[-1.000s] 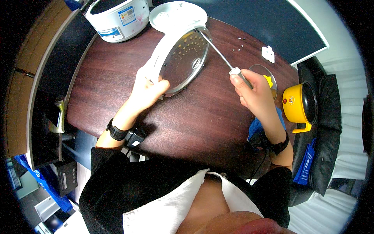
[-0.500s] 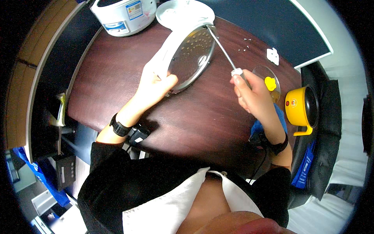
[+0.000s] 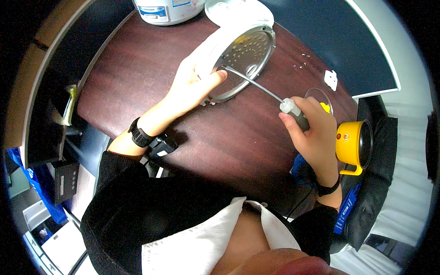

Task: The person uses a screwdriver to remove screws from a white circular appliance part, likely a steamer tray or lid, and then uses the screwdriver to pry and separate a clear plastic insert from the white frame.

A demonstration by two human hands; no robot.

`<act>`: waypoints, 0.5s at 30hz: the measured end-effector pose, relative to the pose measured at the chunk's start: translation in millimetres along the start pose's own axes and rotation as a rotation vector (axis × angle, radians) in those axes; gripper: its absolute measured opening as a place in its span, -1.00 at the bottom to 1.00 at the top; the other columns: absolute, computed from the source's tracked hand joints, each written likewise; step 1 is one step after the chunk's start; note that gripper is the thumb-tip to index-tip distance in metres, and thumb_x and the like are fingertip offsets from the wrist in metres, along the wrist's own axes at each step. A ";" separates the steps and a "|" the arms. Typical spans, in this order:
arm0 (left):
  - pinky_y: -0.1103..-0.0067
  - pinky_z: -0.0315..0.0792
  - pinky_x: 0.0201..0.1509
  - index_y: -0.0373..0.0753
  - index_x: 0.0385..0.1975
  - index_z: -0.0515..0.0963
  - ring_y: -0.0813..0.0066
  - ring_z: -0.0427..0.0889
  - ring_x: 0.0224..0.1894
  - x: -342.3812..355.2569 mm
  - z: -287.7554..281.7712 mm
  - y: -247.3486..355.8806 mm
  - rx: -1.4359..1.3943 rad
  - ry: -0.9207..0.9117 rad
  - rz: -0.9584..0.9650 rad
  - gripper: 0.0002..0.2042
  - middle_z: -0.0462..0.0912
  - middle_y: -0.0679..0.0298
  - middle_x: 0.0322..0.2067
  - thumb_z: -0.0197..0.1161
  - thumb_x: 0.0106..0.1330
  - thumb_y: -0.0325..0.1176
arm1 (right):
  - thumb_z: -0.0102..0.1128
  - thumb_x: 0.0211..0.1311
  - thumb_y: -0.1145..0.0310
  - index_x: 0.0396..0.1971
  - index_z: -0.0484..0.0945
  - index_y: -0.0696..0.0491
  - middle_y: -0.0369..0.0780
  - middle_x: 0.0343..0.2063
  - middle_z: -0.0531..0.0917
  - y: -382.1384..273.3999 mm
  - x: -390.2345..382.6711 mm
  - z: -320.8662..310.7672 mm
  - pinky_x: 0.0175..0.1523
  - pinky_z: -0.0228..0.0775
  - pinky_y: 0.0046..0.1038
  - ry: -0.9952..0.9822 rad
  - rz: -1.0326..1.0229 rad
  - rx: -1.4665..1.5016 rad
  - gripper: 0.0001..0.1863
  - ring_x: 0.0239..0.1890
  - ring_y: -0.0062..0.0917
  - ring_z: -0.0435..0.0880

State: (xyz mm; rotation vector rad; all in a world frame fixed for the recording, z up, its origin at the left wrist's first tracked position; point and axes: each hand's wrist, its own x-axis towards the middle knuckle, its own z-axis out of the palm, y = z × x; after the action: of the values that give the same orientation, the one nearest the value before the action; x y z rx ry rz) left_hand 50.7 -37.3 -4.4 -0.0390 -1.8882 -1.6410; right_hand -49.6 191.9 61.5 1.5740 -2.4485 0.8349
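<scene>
My left hand [image 3: 195,87] grips a round white appliance lid [image 3: 250,52], tilted up off the table. Its metal inner face, dotted with small bumps, is turned toward my right, and the thumb presses the near rim. My right hand [image 3: 316,126] is closed around the grey and white handle of a screwdriver [image 3: 256,84]. The shaft crosses in front of the metal face, and its tip is by the lid's left edge, just above my left thumb. Whether the tip sits in a screw is too small to tell.
On the dark red table [image 3: 137,78] stand a white cooker body [image 3: 174,13] and a white round part [image 3: 231,11] at the back. A white bracket [image 3: 330,80], small white bits and a clear lid with a yellow knob [image 3: 325,107] lie right. A yellow pot [image 3: 349,140] stands beyond.
The screwdriver's tip has moved from the lid's far top edge down and left to near my left thumb. My right hand has drawn lower and to the right. The whole view has shifted slightly.
</scene>
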 end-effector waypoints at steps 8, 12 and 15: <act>0.76 0.28 -0.35 -0.31 0.15 0.22 0.77 0.30 -0.46 -5.5 -0.1 3.1 0.049 0.001 -0.098 -0.42 0.45 0.42 -0.32 0.13 0.03 -0.53 | 0.29 -0.05 0.31 -0.37 0.49 0.05 -0.20 -0.54 0.52 -3.3 1.5 0.9 -0.46 0.33 -0.39 0.023 -0.025 -0.031 -0.75 -0.50 -0.28 0.54; 0.76 0.29 -0.34 -0.30 0.18 0.19 0.77 0.28 -0.46 -6.3 -1.0 2.2 0.065 0.000 -0.098 -0.39 0.46 0.40 -0.25 0.08 0.01 -0.56 | 0.29 -0.05 0.30 -0.36 0.49 0.05 -0.20 -0.54 0.52 -3.5 -0.5 -0.2 -0.47 0.32 -0.40 0.027 -0.025 -0.042 -0.75 -0.51 -0.29 0.54; 0.76 0.29 -0.31 -0.30 0.18 0.18 0.77 0.28 -0.45 -4.2 0.1 7.5 0.052 -0.034 -0.134 -0.39 0.45 0.39 -0.22 0.08 0.01 -0.56 | 0.28 -0.03 0.29 -0.35 0.49 0.05 -0.20 -0.54 0.52 -3.3 -1.4 0.1 -0.48 0.32 -0.39 0.039 -0.027 -0.056 -0.75 -0.51 -0.29 0.54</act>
State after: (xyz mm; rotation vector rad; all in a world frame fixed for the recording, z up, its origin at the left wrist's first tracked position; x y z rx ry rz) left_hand 57.1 -34.0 0.2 0.0829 -1.9964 -1.6882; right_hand -46.1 192.0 62.1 1.5535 -2.3959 0.7790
